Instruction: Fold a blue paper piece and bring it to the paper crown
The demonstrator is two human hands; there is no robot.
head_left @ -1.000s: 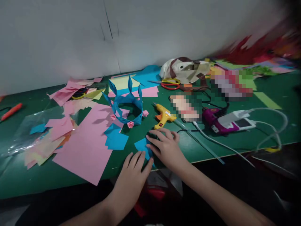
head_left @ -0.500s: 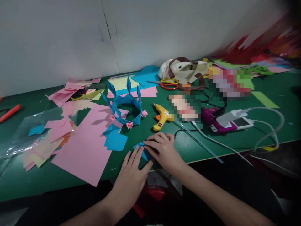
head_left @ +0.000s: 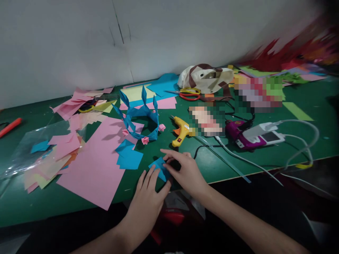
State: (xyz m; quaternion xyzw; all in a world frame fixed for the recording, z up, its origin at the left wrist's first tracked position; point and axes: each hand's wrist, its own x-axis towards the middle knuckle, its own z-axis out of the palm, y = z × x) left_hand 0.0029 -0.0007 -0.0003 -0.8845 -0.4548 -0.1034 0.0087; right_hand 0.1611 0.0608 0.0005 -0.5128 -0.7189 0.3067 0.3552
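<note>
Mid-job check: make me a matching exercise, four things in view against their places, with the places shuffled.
1. Small blue paper piece
2. Yellow plastic glue gun
3. Blue paper crown
4. Red-and-yellow-handled metal scissors

A. Partly over the large pink paper sheet
B. Beside the cream-and-brown fabric item
C. At the fingers of the left hand and right hand
D. Just beyond the right hand

Pairs: 1-C, 2-D, 3-A, 4-B

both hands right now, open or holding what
Left hand: open, fingers on the blue paper.
Right hand: fingers curled at the paper's right side; cannot tell if it pinches it.
</note>
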